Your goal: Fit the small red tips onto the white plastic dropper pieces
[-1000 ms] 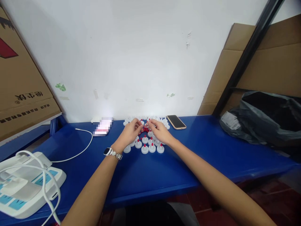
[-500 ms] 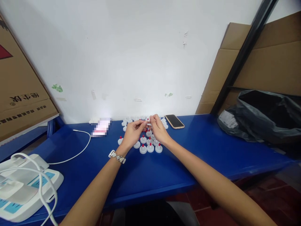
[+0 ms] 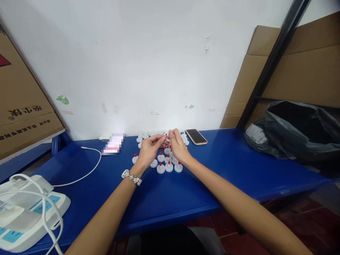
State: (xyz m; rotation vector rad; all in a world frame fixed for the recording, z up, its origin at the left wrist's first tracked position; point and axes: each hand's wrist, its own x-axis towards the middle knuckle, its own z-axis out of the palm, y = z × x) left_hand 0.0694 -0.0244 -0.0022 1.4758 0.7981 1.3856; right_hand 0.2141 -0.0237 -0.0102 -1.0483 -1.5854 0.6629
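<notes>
In the head view, the only one, I have both hands close together over the middle of a blue table (image 3: 225, 173), fingertips nearly meeting. The thumb and fingers of my left hand (image 3: 151, 149) pinch together, as do those of my right hand (image 3: 180, 147), and between them I grip a small white piece (image 3: 168, 140), mostly hidden by my fingers. A red tip shows just beyond it; I cannot tell whether it belongs to that piece. Below my hands, white caps with red tips (image 3: 160, 168) stand upright on the table, one apart from the rest, left of my left hand. Small red pieces (image 3: 162, 146) lie between my hands, partly covered. More white caps (image 3: 145, 135) sit by the wall (image 3: 159, 63), and a phone (image 3: 196, 136) lies just right of them.
</notes>
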